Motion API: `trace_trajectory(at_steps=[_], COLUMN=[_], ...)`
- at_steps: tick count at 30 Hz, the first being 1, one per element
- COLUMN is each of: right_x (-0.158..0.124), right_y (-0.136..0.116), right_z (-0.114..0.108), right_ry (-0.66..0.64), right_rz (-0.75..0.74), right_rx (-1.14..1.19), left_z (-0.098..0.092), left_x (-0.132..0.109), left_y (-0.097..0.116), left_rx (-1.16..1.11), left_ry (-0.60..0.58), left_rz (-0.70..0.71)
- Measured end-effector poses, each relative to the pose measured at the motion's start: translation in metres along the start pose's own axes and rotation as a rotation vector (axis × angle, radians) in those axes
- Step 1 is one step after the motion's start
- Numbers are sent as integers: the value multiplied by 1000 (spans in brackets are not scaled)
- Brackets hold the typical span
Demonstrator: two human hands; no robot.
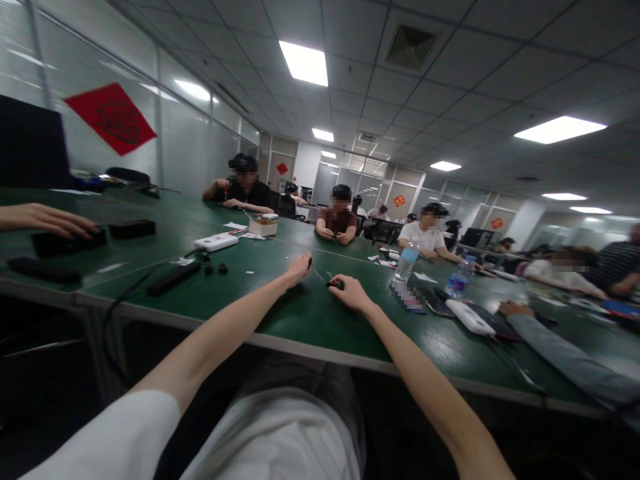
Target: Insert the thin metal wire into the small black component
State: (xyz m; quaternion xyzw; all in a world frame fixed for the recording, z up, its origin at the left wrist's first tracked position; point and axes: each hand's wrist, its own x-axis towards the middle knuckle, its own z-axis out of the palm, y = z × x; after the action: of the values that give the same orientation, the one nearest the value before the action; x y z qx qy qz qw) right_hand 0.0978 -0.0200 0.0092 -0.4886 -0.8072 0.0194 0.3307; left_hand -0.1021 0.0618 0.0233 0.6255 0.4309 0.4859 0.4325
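My left hand (299,268) is held just above the green table (280,320), its fingers curled together. Something dark shows at the fingertips, too small to name. To its right, my right hand (349,293) is closed round a small dark piece (336,283) with a reddish spot. Thin pale strands, like wires or pins, show between the two hands; which hand they belong to I cannot tell. The hands are apart from each other. A small white scrap (249,272) lies on the table to the left of my left hand.
Left are a white power strip (216,241), a black bar (174,277) with a cable, and another person's hand (55,220) on a black box. Right stand two water bottles (407,259), a phone (435,301) and a white power strip (469,317). People sit opposite; a grey sleeve (560,343) reaches in from the right.
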Motion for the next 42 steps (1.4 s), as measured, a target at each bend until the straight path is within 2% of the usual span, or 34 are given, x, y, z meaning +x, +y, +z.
trace_trajectory(at_steps=[5, 8, 12, 19, 26, 33, 42], right_x=[5, 5, 3, 5, 7, 4, 5], right_y=[1, 0, -1, -2, 0, -1, -4], right_z=[0, 0, -1, 1, -2, -1, 1], right_ry=[95, 89, 75, 120, 229, 147, 178], right_rz=[105, 181, 253, 277, 303, 315, 383], right_rx=[152, 311, 476, 505, 527, 464, 518], left_z=[25, 36, 41, 46, 47, 50, 55], left_x=[0, -3, -8, -10, -8, -6, -7], left_y=[-9, -11, -13, -16, -19, -21, -26], left_rx=[-29, -41, -30, 29, 73, 109, 139], left_ry=[-148, -220, -269, -290, -292, -267, -268], left_rz=[89, 135, 180, 229, 242, 266, 286])
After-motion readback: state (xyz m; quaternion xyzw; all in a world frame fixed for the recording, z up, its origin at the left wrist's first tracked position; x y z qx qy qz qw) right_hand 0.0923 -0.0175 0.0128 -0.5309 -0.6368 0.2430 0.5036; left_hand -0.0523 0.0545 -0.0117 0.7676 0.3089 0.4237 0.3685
